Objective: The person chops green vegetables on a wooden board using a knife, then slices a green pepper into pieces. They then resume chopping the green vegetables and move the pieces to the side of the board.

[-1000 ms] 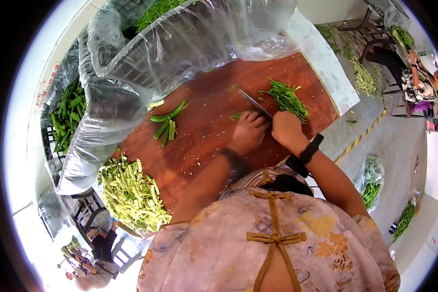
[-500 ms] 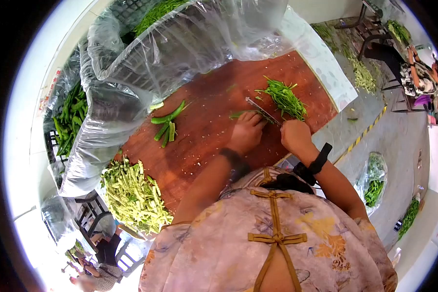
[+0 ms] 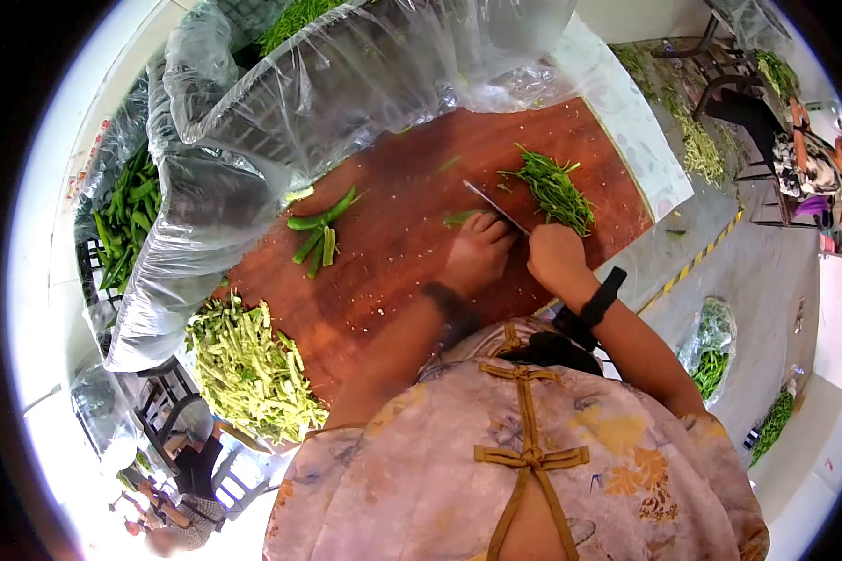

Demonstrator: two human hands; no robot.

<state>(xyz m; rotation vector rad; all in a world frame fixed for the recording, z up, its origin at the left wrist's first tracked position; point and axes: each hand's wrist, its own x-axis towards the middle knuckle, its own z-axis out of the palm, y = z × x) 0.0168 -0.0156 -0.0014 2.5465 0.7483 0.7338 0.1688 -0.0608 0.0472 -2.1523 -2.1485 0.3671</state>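
This looks like a vegetable-preparation workroom: a knife (image 3: 494, 205) over a red-brown board (image 3: 393, 224), plastic-lined crates (image 3: 346, 93), heaped cut greens (image 3: 253, 374). Striped tape (image 3: 690, 262) marks the grey floor (image 3: 767, 280).

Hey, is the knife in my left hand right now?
No, the right hand grips the knife, while the left hand is beside it.

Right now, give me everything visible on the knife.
The knife shows a thin, straight, grey blade, metal by its look; its handle is hidden in the right hand. It slants over the red-brown board, tip toward the picture's upper left, between left hand and sliced greens. Edge contact can't be told.
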